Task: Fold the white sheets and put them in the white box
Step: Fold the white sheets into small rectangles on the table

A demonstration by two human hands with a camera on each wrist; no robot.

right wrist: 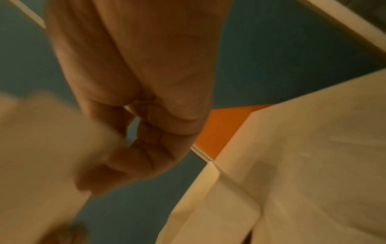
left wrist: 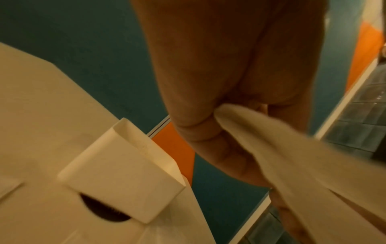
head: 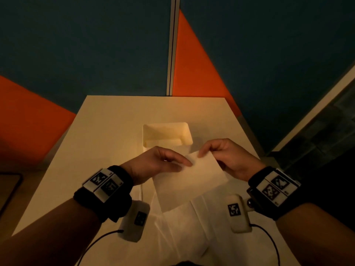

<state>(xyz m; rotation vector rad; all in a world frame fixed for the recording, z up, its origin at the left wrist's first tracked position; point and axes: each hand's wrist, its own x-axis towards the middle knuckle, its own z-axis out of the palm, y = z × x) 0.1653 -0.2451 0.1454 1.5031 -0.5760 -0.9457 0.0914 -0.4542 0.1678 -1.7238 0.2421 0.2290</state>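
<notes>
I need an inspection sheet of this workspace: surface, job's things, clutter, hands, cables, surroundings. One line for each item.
Surface: pale table, dim warm light.
Job's things: folded white sheet held up above the table; white box behind it, open, a folded sheet seemingly inside; more white sheets lie near the table's front edge.
Clutter: nothing seen.
Hands: left hand and right hand each pinch the sheet's top edge.
Cables: black cables hang from both wrist cameras.
Surroundings: teal and orange wall panels.

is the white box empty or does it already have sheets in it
Not empty. In the head view the white box stands open-topped behind the hands, with at least one folded white sheet lying on its bottom; how many cannot be told.
</notes>
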